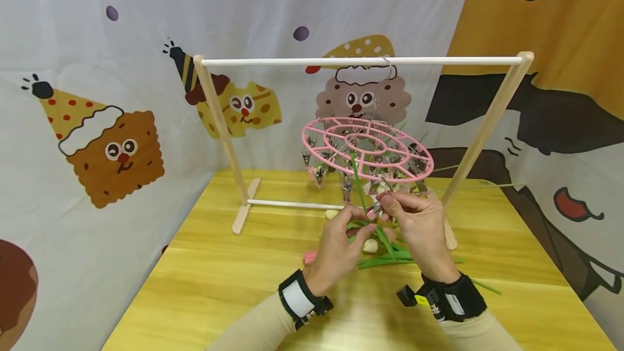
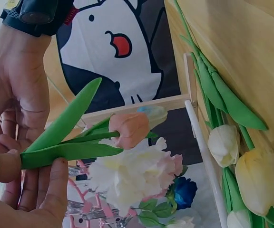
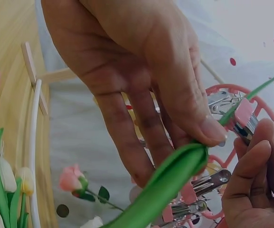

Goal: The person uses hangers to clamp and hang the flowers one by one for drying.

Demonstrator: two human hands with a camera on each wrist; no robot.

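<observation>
My left hand (image 1: 341, 245) pinches the green stem of a peach tulip (image 2: 127, 130), which hangs blossom downward with its bare stem end pointing up. With its fingertips, my right hand (image 1: 419, 226) pinches a metal clip (image 1: 375, 209) with pink tips. In the right wrist view the clip's pink tip (image 3: 244, 113) is against the stem; whether it grips the stem I cannot tell. Above both hands hangs a round pink clip hanger (image 1: 365, 148) with several metal clips. White flowers (image 2: 127, 175) and a blue flower (image 2: 184, 192) hang below it.
A wooden rack (image 1: 219, 129) with a white top bar (image 1: 292, 62) carries the hanger. On the table (image 1: 205, 286) lie green-leaved tulips (image 1: 395, 258), with white and yellow blossoms, and a pink blossom (image 1: 309, 257) beside the left hand. A printed cloth (image 1: 244, 10) covers the wall behind.
</observation>
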